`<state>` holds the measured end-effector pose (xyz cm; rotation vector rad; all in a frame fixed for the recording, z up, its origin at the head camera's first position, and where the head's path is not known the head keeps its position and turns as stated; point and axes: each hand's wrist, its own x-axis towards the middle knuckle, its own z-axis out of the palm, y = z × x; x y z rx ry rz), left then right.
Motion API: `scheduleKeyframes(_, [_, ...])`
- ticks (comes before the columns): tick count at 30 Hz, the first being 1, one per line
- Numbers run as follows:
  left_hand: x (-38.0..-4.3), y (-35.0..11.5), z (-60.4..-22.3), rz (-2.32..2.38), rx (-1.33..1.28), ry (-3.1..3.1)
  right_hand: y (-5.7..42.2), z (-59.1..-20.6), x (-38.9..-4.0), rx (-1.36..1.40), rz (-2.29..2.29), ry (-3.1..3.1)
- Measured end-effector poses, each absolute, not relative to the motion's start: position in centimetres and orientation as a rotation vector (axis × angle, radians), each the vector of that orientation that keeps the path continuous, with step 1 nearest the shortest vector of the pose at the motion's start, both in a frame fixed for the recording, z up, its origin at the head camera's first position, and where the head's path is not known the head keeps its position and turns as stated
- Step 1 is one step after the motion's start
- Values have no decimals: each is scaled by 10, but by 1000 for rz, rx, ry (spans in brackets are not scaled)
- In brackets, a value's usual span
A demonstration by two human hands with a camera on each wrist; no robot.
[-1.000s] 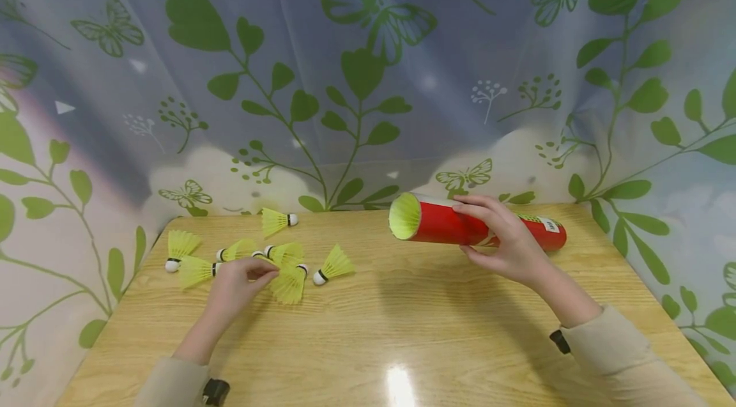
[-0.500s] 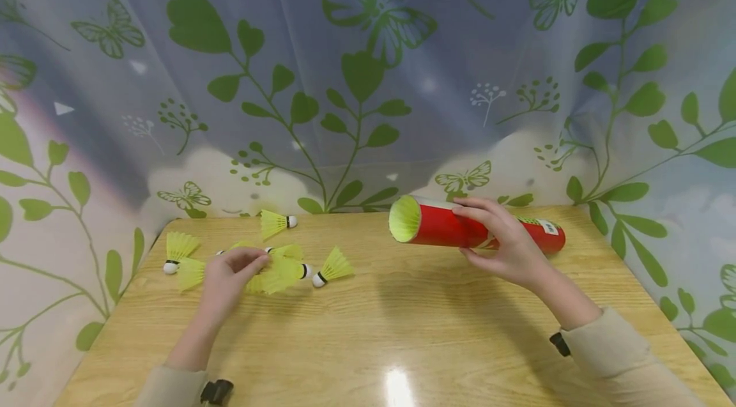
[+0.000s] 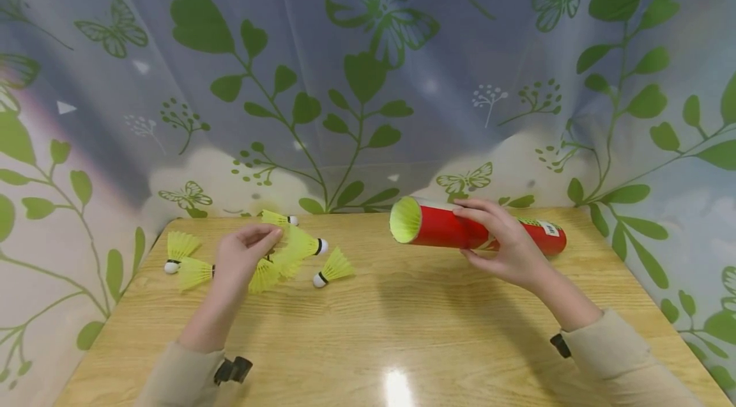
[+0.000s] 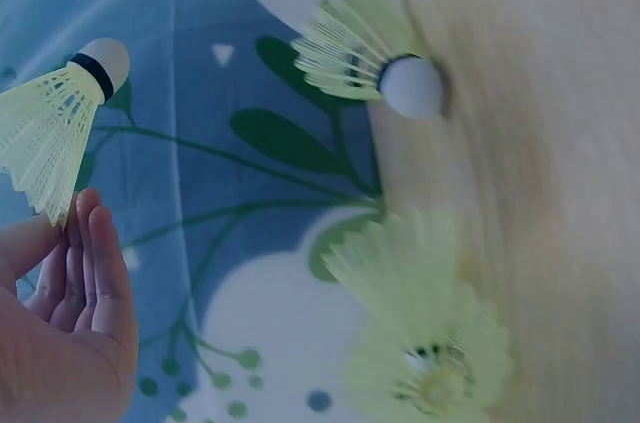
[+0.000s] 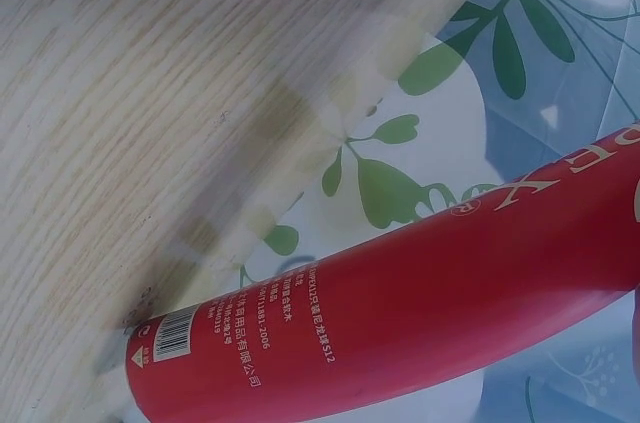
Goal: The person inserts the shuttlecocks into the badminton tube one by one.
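My left hand (image 3: pixel 238 260) pinches a yellow shuttlecock (image 3: pixel 299 246) by the rim of its skirt, with the white cork pointing right. The left wrist view shows the pinched shuttlecock (image 4: pixel 55 118) between thumb and fingertips. Over on the right, my right hand (image 3: pixel 506 242) grips a red shuttlecock tube (image 3: pixel 439 225) around its middle. Its open end faces left, and a yellow skirt (image 3: pixel 406 220) shows inside. Printed text and a barcode are on the tube (image 5: pixel 400 313) in the right wrist view, where the hand is almost wholly out of frame.
Several loose shuttlecocks lie on the wooden table (image 3: pixel 356 343): one (image 3: pixel 337 266) right of the left hand, one (image 3: pixel 276 218) near the back edge, others (image 3: pixel 181 247) to the left, and a partly hidden cluster (image 3: pixel 264 276) below the hand. A patterned curtain (image 3: pixel 368 138) hangs behind.
My left hand has lifted a shuttlecock out of the cluster and moved it up and slightly right. The right hand and tube have stayed nearly still.
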<state>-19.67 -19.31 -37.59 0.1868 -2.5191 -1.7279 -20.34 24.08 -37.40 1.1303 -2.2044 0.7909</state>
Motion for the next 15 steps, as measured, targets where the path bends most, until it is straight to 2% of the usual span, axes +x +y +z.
scheduleKeyframes(15, [-213,-145,-334,-1841,-52,-2341,240,-374,-204,1113,777,-2244])
